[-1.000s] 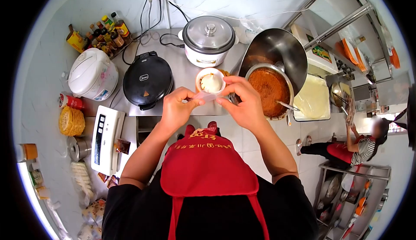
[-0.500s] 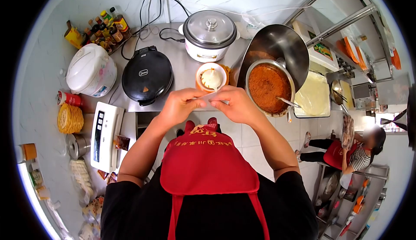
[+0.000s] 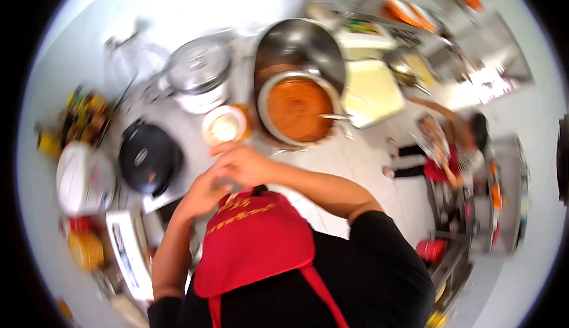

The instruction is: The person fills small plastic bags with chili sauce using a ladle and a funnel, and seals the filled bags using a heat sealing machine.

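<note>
Blurred by motion, my left hand (image 3: 207,190) and my right hand (image 3: 244,163) come together just above the red apron (image 3: 255,239). The fingers of both are bent and closed, the right ones lying partly over the left. What sits between them is hidden. Just beyond my fingertips stands a small orange-and-white bowl (image 3: 207,128) with something creamy white in it. To its right is a metal pot of reddish-brown, grainy or pasty food (image 3: 299,110), with a spoon handle (image 3: 335,116) sticking out at the right.
A large steel basin (image 3: 299,40) leans behind the pot. Left of it stand a rice cooker (image 3: 198,67), a black electric griddle (image 3: 151,157) and a white appliance (image 3: 129,254). A pale yellow tray (image 3: 373,91) lies right. Further right, a co-worker (image 3: 462,150) holds a plastic-covered bundle.
My view has swung right, so the counter items shift left. My hands have moved from a pinch on a thin pale piece to overlapping closer together. The co-worker has raised an arm.
</note>
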